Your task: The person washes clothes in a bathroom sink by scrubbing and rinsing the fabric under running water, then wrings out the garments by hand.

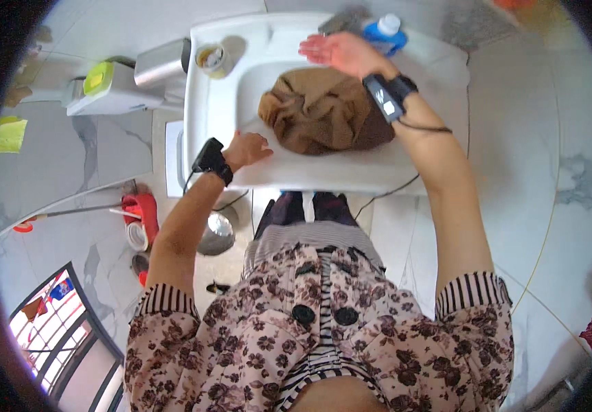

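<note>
In the head view, a white sink (440,141) stands in front of the person, and a crumpled brown cloth (313,113) lies bunched in its basin, spreading toward the right side. The two hands are well apart from each other and hold nothing that can be seen. The left hand (248,149) is at the near left of the basin, just beside the cloth, its fingers loosely spread; whether it touches the sink cannot be told. The right hand (340,53) is beyond the far edge of the cloth, open, with its fingers extended toward the left. Each wrist wears a black strapped device with a cable.

On the sink's far left corner stands a small clear tub (211,60) with something inside. At the far right, just past the right hand, is a blue bottle (384,39) with a white cap. Left of the sink is a silvery box (162,63); a shiny metal bowl (217,235) sits lower, near the left forearm.
</note>
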`<state>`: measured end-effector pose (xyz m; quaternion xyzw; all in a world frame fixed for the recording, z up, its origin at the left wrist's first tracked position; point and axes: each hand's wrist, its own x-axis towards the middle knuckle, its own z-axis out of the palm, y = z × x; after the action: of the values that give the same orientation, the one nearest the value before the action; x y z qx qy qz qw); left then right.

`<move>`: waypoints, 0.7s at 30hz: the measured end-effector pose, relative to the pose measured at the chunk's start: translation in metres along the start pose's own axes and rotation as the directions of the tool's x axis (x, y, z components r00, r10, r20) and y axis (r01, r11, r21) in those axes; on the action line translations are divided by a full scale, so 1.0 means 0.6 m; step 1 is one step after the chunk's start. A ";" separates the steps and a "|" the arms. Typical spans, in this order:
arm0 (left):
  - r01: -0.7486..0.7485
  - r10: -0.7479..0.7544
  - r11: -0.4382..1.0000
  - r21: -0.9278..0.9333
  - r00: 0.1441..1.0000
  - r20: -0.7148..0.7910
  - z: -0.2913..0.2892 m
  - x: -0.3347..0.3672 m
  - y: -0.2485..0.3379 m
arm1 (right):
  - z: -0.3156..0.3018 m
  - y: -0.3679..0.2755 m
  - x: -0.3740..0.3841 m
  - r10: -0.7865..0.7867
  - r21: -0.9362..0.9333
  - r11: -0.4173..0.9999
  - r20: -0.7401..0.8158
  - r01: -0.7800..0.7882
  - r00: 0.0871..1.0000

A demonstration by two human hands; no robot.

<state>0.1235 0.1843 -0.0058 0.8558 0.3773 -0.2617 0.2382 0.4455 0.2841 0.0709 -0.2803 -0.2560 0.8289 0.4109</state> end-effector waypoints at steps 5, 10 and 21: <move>0.039 -0.188 0.908 -0.417 0.928 -0.322 -0.044 0.052 0.040 | 0.081 -0.024 -0.056 -0.037 0.098 0.993 -0.211 0.059 0.977; -0.204 -0.026 0.932 -0.299 0.786 -0.618 -0.075 0.102 0.081 | 0.060 -0.039 -0.097 -0.066 0.212 0.972 -0.176 0.103 0.982; -0.323 -0.280 -0.377 -0.868 0.933 -0.226 -0.112 0.105 0.195 | -0.063 0.160 -0.108 0.241 0.153 0.970 -0.487 -0.189 0.840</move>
<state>0.2681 0.1870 0.0296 0.3094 0.4419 0.3352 0.7724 0.4524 0.1866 -0.0026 -0.4925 -0.0659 0.7798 0.3809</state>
